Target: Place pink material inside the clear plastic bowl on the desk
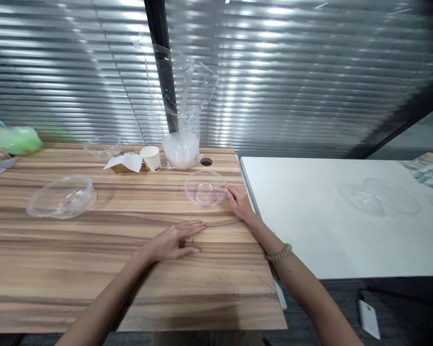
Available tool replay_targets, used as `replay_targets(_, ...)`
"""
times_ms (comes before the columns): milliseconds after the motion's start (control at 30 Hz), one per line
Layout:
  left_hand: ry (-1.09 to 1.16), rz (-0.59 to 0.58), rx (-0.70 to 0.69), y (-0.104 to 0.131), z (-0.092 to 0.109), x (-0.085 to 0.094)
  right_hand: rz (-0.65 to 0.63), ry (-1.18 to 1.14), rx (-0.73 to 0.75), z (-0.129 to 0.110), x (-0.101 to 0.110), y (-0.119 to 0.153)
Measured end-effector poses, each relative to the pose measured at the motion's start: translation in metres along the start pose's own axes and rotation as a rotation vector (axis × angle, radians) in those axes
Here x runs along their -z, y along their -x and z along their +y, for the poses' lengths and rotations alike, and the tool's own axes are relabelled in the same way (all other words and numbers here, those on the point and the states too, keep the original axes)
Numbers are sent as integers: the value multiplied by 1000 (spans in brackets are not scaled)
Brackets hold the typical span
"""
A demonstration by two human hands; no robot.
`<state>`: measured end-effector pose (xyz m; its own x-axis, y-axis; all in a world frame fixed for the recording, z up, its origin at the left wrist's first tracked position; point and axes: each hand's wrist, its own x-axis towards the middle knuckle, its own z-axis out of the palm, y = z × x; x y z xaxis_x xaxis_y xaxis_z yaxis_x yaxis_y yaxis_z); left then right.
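Head view: on the desk (187,288), the left hand (171,242) rests open, empty; the right hand (241,205) pinches 1 side of the clear bowl (205,194) at frame centre, so uneven finger pressure could tip it.

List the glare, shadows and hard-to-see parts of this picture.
Head view: bright glare streaks the silvery slatted blinds; shadow lies beside the left forearm on the striped wooden table; clear plastic pieces nearly fade into the white tabletop; the upper right corner is dark.
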<state>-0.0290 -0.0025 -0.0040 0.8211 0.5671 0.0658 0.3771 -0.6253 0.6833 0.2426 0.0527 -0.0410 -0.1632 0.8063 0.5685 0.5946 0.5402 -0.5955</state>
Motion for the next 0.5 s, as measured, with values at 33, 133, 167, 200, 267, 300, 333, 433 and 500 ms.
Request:
replay_targets(33, 27, -18, 7, 1, 0, 1, 4, 10, 14, 0, 0, 0)
replay_targets(133, 72, -1, 57, 4, -1, 7, 15, 35, 44, -1, 1, 0)
replay_targets(167, 83, 11, 75, 4, -2, 8, 19, 39, 52, 0, 2, 0)
replay_targets(200, 96, 20, 89, 5, -3, 9, 22, 43, 59, 0, 2, 0)
replay_targets(267, 130, 31, 112, 3, -5, 9, 17, 52, 72, 0, 1, 0)
replay_targets(300, 148, 38, 122, 2, -6, 8, 11, 56, 78, 0, 1, 0)
replay_targets(333, 165, 46, 128, 1, -7, 6, 4, 62, 83, 1, 1, 0)
replay_targets(433, 215, 82, 136, -1, -9, 0, 0, 81, 98, 2, 2, 1)
replay_targets(500, 234, 105, 139, -1, -10, -1, 5, 88, 103, 2, 2, 1)
